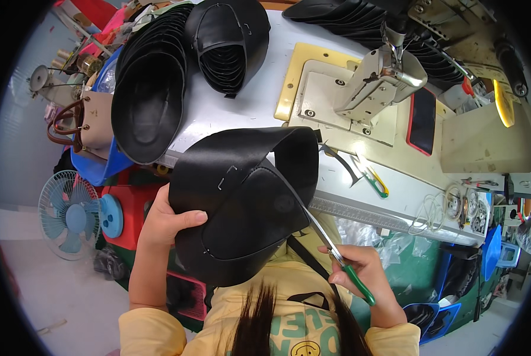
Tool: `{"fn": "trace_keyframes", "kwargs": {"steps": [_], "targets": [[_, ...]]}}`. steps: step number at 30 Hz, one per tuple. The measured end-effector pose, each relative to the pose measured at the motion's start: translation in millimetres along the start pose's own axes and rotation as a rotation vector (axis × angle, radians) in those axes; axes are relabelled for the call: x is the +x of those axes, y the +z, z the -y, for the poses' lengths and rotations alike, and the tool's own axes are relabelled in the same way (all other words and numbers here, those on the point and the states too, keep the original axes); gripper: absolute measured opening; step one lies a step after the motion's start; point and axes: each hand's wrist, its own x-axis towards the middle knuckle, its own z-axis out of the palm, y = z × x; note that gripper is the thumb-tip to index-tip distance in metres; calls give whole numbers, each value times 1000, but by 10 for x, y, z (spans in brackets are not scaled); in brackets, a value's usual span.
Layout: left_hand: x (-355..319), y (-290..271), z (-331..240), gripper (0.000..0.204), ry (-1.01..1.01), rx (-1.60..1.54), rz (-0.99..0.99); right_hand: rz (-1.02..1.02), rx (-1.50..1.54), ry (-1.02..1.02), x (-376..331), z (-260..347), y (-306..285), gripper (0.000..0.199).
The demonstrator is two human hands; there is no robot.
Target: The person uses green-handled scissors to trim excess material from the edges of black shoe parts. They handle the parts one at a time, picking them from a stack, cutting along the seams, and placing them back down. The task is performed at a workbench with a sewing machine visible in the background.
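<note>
My left hand (169, 216) grips the left edge of a stitched black leather-like piece (242, 219), thumb on its face and fingers behind. Curved seams cross the piece, and its upper right side bends round into an open loop. In my right hand (359, 266) is a pair of green-handled scissors (353, 279), seen nearly edge-on. Their metal blade runs up and left to the lower right edge of the piece; where the tip ends is hard to tell. The piece is held up in front of my body, at the near edge of the table.
Stacked black pieces (150, 113) stand at the left, with another bundle (230, 44) beside them. A sewing machine (366, 89) occupies the right, near a phone (421, 121) and yellow-green thread snips (373, 179). A blue fan (72, 216) and a handbag (94, 121) are at far left.
</note>
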Motion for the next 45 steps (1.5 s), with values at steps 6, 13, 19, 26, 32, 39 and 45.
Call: {"fn": "trace_keyframes", "kwargs": {"steps": [6,13,19,26,32,39,45], "targets": [[-9,-9,-24,44,12,72,81,6,92,-14,87,20,125,65],[9,-16,-30,45,13,61,98,9,129,58,45,89,165,66],[20,-45,2,40,22,89,170,94,260,-12,61,66,184,50],[27,-21,-22,38,9,80,158,90,256,6,52,52,207,51],[31,-47,-17,38,14,101,171,60,148,-9,7,53,189,48],[20,-110,-25,34,56,212,296,54,149,37,42,106,190,48],[48,-263,20,43,-63,-5,442,115,161,35,4,48,147,48]]}}
